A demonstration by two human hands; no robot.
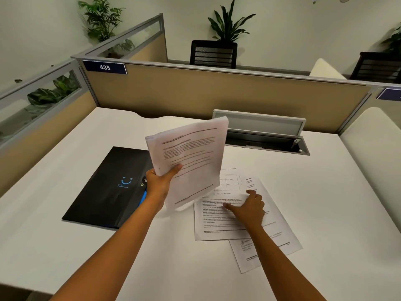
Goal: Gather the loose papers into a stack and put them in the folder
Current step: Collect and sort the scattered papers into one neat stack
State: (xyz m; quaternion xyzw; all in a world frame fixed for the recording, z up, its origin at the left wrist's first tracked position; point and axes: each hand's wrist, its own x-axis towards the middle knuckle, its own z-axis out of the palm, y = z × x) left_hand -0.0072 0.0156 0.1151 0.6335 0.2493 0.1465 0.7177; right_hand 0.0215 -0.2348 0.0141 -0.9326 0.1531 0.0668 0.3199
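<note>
While left hand (159,183) pinches raised papers (188,161) (overlapping folder (108,187)), right hand (249,208) lies spread on sheets (219,224).

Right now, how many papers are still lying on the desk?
2 that I can see: one sheet under the right hand, and another sheet peeking out beneath it, nearer the desk edge. More could be hidden behind the stack the left hand holds.
</note>
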